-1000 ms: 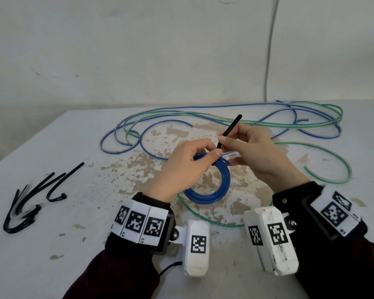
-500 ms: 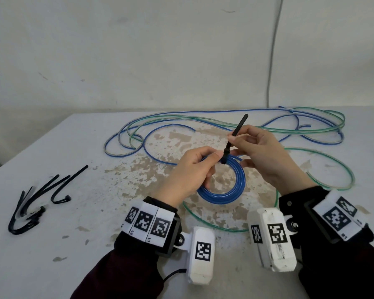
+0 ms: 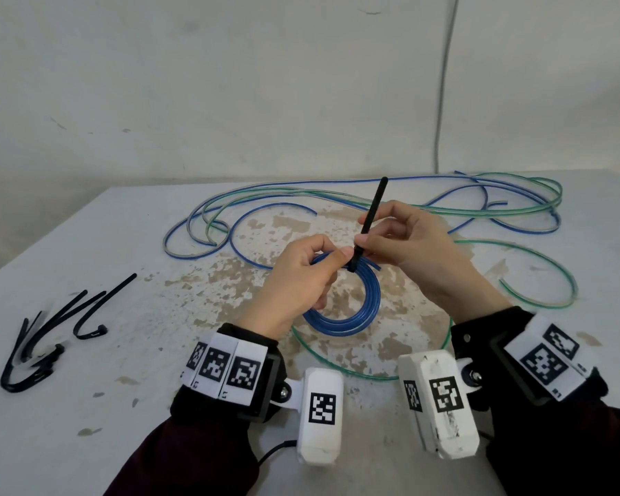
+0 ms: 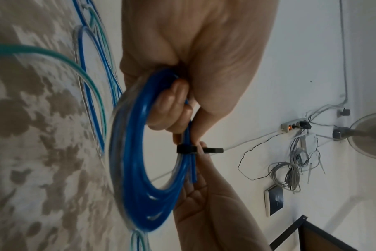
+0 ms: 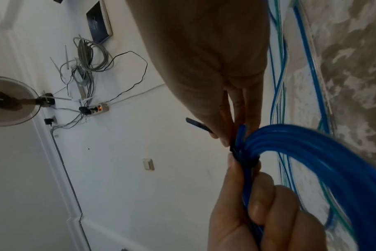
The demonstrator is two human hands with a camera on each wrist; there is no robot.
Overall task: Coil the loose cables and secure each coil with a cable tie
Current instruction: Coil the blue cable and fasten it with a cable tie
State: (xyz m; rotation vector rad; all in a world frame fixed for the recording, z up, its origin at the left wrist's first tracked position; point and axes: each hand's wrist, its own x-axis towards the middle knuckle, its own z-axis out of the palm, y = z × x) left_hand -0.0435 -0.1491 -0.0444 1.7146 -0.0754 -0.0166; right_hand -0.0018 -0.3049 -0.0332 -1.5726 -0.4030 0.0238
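A coil of blue cable hangs above the table between my hands. My left hand grips the coil at its top, thumb and fingers curled round the strands. A black cable tie is wrapped round the strands there, its tail pointing up and away. My right hand pinches that tail just above the tie's head.
Long loose blue and green cables sprawl across the far side of the worn white table; one green cable curves on the right. Several spare black cable ties lie at the left. A wall stands behind.
The tie's tail has been pulled further up through its head and now stands steeper. The coil and both hands have shifted slightly.
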